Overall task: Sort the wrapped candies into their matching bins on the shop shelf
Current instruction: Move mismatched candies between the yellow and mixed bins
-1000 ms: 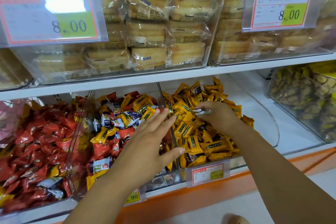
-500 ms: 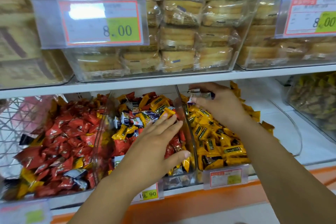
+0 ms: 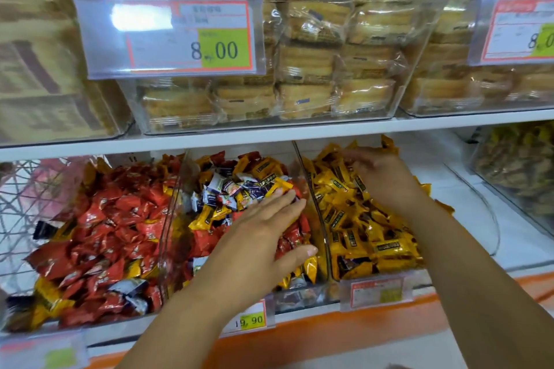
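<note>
Three clear bins stand side by side on the lower shelf. Red candies [image 3: 105, 234] fill the left one, with a few yellow and silver pieces among them. The middle bin holds mixed candies [image 3: 236, 189]: white-blue, yellow and red. The right bin is full of yellow candies [image 3: 359, 219]. My left hand [image 3: 263, 237] lies flat on the middle bin's pile with its fingers straight. My right hand [image 3: 377, 177] reaches toward the back of the yellow bin. Its fingertips are blurred, and I cannot tell whether they hold anything.
A white shelf board [image 3: 269, 138] hangs low over the bins, with packaged cakes [image 3: 305, 63] and an 8.00 price tag [image 3: 192, 36] above it. A wire basket [image 3: 21, 204] stands at the left. A clear bin of brownish snacks [image 3: 515, 165] stands at the right.
My right hand rose from the yellow pile with a small white candy pinched and went to the back of that bin; the candy no longer shows. The left hand stayed on the middle bin.
</note>
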Motion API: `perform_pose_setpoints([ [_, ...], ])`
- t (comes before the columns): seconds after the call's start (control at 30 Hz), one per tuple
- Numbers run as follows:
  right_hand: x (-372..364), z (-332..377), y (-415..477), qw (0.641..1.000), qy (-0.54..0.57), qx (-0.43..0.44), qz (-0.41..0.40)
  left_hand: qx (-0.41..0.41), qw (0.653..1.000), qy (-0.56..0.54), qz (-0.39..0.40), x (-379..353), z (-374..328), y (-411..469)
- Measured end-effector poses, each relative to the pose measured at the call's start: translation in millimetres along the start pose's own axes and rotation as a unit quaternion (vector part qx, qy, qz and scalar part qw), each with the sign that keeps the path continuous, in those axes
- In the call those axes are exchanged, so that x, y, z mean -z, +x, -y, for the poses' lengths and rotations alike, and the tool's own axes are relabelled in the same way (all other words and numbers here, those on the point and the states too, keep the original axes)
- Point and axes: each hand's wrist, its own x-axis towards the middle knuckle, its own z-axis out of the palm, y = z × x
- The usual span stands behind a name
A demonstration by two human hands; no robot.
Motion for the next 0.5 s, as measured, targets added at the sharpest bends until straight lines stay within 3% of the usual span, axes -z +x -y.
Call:
perform_pose_setpoints([
  [0.2,39,-72,0,0.989,-0.120,-0.087,-0.004,-0.004,1.000,-0.005,-0.001,-18,-16,20],
  [0.33,30,-79,7,0.977,-0.192,-0.058,0.069,0.002,1.000,0.001,0.003,-22,-21,26],
  [0.5,15,-80,18,0.937,-0.329,-0.049,0.109,0.003,1.000,-0.004,0.000,-25,-16,26],
])
